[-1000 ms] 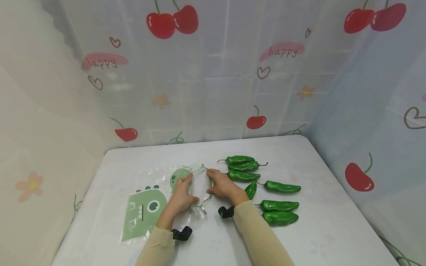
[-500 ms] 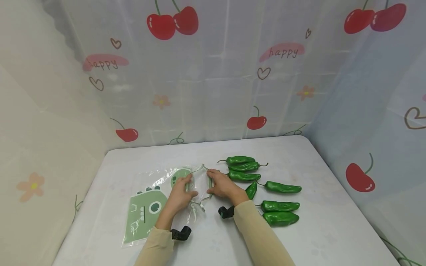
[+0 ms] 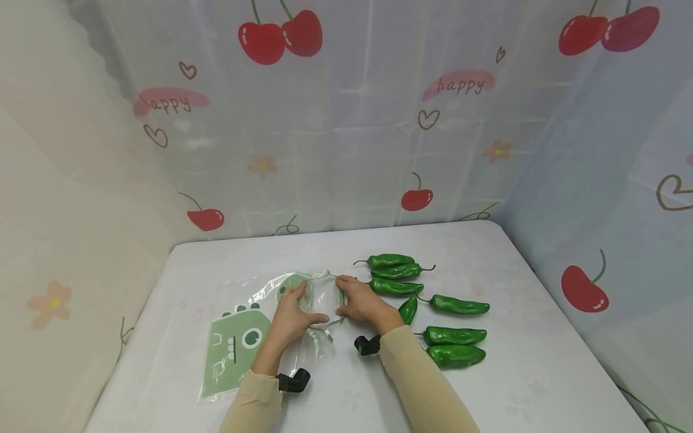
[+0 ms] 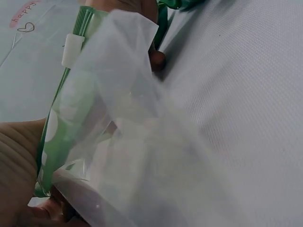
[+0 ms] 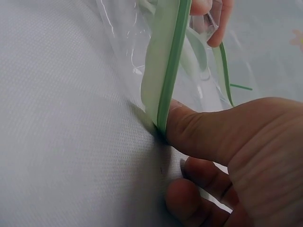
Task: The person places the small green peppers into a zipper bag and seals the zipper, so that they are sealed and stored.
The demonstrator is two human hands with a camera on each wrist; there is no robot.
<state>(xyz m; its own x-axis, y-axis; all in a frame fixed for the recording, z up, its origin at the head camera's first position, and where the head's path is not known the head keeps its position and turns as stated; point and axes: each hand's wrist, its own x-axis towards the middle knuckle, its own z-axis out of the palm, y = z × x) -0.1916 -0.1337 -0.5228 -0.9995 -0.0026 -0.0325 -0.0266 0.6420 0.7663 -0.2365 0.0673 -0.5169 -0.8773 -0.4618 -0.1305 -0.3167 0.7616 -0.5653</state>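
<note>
A clear zip bag (image 3: 238, 346) printed with green cartoon monsters lies on the white table, its mouth held apart toward the right. My left hand (image 3: 290, 317) grips the left side of the mouth, thumb reaching toward the near rim. In the left wrist view the bag's green zip strip (image 4: 59, 90) runs past this hand, and a white slider (image 4: 72, 49) sits on it. At the mouth's right side my right hand (image 3: 365, 304) holds the edge. In the right wrist view its thumb (image 5: 203, 132) lies against the zip strip (image 5: 173, 71), other fingers curled below.
Several green chili peppers (image 3: 460, 304) lie to the right of my right hand, one (image 3: 408, 309) close beside its wrist. Black wrist cameras (image 3: 295, 380) stick out from both wrists. Printed curtains (image 3: 335, 150) stand behind the table (image 3: 541, 373) and at its sides.
My left thumb has lifted from the bag's near corner and stretched right along the rim. The near rim has shifted away from me, and the far rim sits slightly lower. My right hand stays put.
</note>
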